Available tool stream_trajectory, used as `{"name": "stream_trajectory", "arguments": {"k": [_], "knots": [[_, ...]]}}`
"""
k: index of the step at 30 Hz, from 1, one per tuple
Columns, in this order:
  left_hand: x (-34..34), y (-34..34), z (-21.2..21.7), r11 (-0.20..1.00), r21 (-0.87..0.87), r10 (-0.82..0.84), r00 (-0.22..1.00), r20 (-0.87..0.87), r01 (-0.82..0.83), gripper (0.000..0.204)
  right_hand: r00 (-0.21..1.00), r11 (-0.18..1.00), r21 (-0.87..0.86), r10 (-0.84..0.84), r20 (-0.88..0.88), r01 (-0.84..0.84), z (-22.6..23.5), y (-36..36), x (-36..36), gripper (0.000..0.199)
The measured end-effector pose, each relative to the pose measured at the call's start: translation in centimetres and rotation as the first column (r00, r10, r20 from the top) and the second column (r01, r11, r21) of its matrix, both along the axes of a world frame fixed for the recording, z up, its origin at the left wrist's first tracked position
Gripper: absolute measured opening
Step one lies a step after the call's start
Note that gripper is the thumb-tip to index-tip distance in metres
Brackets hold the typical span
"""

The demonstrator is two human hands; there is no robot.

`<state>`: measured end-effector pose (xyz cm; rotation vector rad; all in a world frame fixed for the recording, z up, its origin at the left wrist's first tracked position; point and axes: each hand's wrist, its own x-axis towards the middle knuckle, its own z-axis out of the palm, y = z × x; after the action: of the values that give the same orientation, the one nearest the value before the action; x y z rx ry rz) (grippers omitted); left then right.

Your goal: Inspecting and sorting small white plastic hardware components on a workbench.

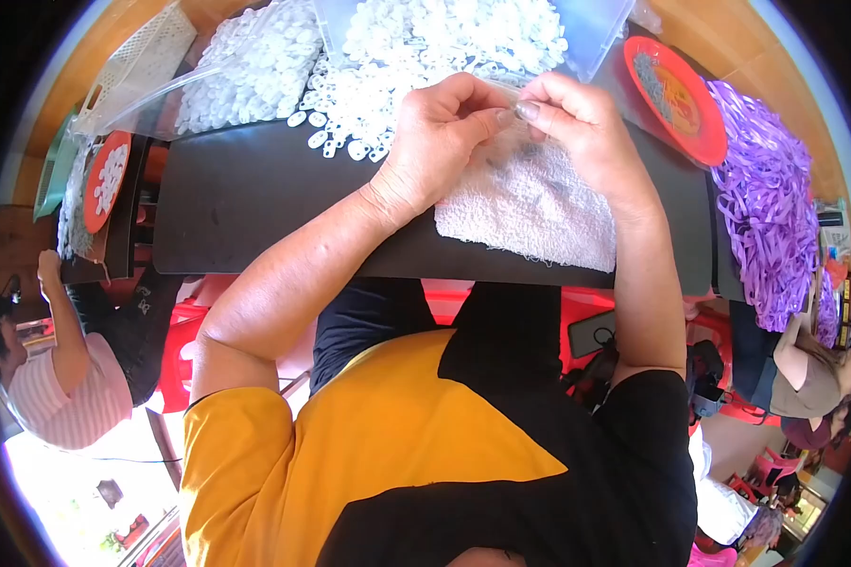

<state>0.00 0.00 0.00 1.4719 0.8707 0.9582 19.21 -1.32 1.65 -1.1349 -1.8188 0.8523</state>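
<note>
Thumbs and forefingers of the left hand (437, 134) and right hand (584, 123) are pinched closed; what they hold, I cannot tell. The pale towel (529, 208) lies beneath, on the counter (255, 198). A slipping pinch could lose anything small among the white plastic pieces (357, 99) crowding the far side; a red plate (714, 140) and purple ribbons (764, 189) lie rightward.

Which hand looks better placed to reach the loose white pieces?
Likely the left hand: it's beside the loose white pieces; the right hand is farther away, near the pale cloth.
</note>
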Motion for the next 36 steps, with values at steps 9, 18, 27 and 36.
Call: {"name": "stream_trajectory", "arguments": {"k": [9, 18, 27, 36], "knots": [[-0.1, 0.1, -1.2, 0.931, 0.365, 0.051, 0.997, -0.064, -0.024, 0.012, 0.998, 0.992, -0.123, -0.038, -0.057, 0.031, 0.8, -0.4, -0.7, 0.013], [-0.4, -0.4, 0.5, 0.993, -0.115, 0.005, 0.998, 0.057, 0.002, 0.014, 0.996, 0.992, -0.126, -0.008, -0.09, -0.004, 0.8, -0.6, -0.9, 0.013], [-0.4, -0.2, 0.5, 0.986, -0.161, 0.058, 0.993, 0.101, -0.041, 0.013, 0.997, 0.998, 0.001, -0.059, -0.056, 0.059, 0.4, -0.5, -0.3, 0.01], [-0.3, -0.5, -0.2, 0.927, 0.351, 0.168, 0.982, -0.083, -0.129, 0.013, 0.998, 0.998, 0.024, -0.049, -0.029, 0.05, 0.4, -0.7, -0.5, 0.007]]}}
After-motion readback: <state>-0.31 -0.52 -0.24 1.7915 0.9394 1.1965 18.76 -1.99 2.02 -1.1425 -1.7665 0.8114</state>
